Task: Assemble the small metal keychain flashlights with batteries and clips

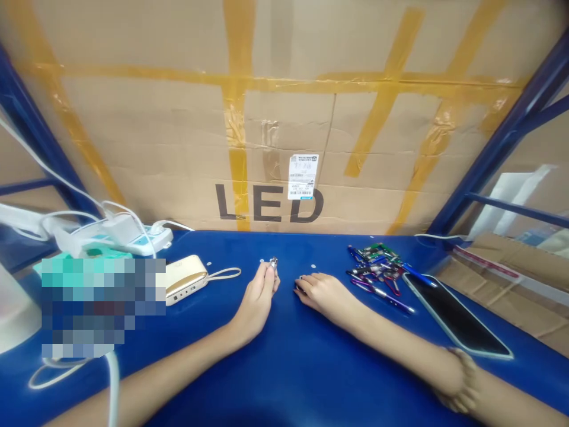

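While the left hand (256, 299) pinches a small metal fitting (273, 264) between its fingertips, the right hand (326, 295) rests loosely open on the blue tabletop (293, 367), near a heap of carabiner keychains (376, 267).

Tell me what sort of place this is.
Probably a small assembly or packing workstation in a storeroom. A blue-topped workbench sits within blue steel shelving uprights, a large taped cardboard carton printed "LED" stands behind it, and a colourful heap of small carabiner keychains lies on top.
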`<state>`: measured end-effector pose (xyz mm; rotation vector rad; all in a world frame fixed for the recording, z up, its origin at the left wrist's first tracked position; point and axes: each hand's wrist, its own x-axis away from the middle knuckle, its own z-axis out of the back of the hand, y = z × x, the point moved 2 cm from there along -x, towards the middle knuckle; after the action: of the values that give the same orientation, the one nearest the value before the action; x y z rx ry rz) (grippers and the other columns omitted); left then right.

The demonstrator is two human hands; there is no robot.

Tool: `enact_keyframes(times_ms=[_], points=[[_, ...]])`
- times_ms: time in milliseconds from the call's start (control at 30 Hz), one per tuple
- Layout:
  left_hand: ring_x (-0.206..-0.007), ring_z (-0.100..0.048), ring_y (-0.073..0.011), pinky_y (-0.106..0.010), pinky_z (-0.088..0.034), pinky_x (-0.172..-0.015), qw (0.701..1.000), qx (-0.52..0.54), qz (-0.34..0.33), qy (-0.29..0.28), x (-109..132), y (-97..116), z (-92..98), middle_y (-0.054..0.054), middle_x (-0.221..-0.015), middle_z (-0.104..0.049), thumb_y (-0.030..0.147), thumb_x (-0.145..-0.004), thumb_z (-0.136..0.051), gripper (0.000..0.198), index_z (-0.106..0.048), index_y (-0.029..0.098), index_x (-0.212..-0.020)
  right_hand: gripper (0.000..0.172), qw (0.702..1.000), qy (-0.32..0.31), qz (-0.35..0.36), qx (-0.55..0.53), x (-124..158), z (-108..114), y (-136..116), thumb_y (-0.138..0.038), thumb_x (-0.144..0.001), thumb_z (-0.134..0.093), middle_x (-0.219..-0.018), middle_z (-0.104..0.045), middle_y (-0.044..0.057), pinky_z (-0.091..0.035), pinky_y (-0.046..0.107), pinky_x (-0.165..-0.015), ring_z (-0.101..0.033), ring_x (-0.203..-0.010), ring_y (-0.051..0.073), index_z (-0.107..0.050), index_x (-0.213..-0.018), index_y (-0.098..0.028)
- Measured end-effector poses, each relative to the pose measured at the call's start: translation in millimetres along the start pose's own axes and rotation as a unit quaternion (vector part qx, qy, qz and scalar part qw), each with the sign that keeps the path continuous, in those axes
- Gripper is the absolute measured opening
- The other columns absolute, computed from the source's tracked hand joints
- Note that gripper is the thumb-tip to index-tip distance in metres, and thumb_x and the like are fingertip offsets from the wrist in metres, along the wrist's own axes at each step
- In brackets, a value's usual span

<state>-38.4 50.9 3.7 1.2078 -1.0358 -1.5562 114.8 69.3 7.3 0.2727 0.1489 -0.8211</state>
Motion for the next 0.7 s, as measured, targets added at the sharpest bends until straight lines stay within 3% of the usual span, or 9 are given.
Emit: enact_keyframes(times_ms=[67,133,233,300,367,533,700], points=[[-0.057,-0.034,-0.0100,-0.024,-0.033,-0.059,1.000,-0.001,0.006,-0.014,0,1,-0.2,0.004,-0.066,-0.036,0.046,-0.094,-0.023,0.035,-0.037,0.020,-0.075,0.022,0.996,0.040,-0.010,-0.076,13,7,3,-0.018,-0.090,-0.047,-0.079,-0.071,0.010,-0.050,0.029,-0.069,-0.067,-0.072,0.021,-0.068,-0.084,-0.012],[-0.057,-0.034,-0.0100,-0.025,-0.032,-0.059,0.999,-0.011,0.015,-0.040,0,1,-0.3,0.004,-0.066,-0.038,0.046,-0.094,-0.021,0.037,-0.038,0.020,-0.075,0.023,0.973,0.102,-0.028,-0.205,21,16,4,-0.020,-0.090,-0.047,-0.079,-0.071,0.007,-0.051,0.025,-0.067,-0.068,-0.070,0.018,-0.069,-0.085,-0.014],[-0.057,-0.036,-0.0108,-0.026,-0.032,-0.059,0.994,-0.026,0.008,-0.110,3,-1,-1.7,0.004,-0.066,-0.042,0.047,-0.094,-0.017,0.038,-0.039,0.020,-0.078,0.022,0.896,0.163,-0.078,-0.406,26,26,-1,-0.025,-0.089,-0.049,-0.073,-0.071,0.002,-0.051,0.021,-0.061,-0.066,-0.062,0.013,-0.069,-0.084,-0.017],[-0.060,-0.038,-0.0111,-0.026,-0.034,-0.060,0.988,-0.024,-0.007,-0.154,4,-1,-3.2,0.003,-0.068,-0.043,0.047,-0.093,-0.024,0.033,-0.037,0.020,-0.080,0.022,0.838,0.158,-0.111,-0.510,27,27,-7,-0.026,-0.089,-0.050,-0.071,-0.071,0.000,-0.053,0.020,-0.059,-0.066,-0.060,0.013,-0.070,-0.085,-0.017],[-0.062,-0.040,-0.0108,-0.025,-0.035,-0.061,0.984,-0.021,-0.014,-0.178,5,0,-4.8,0.004,-0.069,-0.043,0.043,-0.091,-0.036,0.025,-0.034,0.021,-0.080,0.021,0.806,0.145,-0.126,-0.560,29,25,-10,-0.026,-0.088,-0.051,-0.074,-0.072,0.000,-0.054,0.021,-0.061,-0.068,-0.064,0.014,-0.071,-0.087,-0.017],[-0.060,-0.044,-0.0101,-0.024,-0.037,-0.062,0.978,-0.059,-0.021,-0.198,6,4,-8.4,0.006,-0.065,-0.046,0.032,-0.089,-0.044,0.020,-0.032,0.022,-0.078,0.015,0.821,0.176,-0.133,-0.527,32,21,-4,-0.025,-0.083,-0.059,-0.085,-0.073,0.002,-0.054,0.025,-0.072,-0.068,-0.077,0.017,-0.072,-0.088,-0.019],[-0.063,-0.047,-0.0107,-0.025,-0.037,-0.063,0.971,-0.109,-0.050,-0.207,7,3,-8.5,0.004,-0.069,-0.048,0.030,-0.089,-0.044,0.016,-0.035,0.021,-0.079,0.021,0.766,0.137,-0.156,-0.608,31,14,0,-0.031,-0.085,-0.056,-0.080,-0.072,0.002,-0.056,0.025,-0.067,-0.069,-0.072,0.016,-0.070,-0.094,-0.018]])
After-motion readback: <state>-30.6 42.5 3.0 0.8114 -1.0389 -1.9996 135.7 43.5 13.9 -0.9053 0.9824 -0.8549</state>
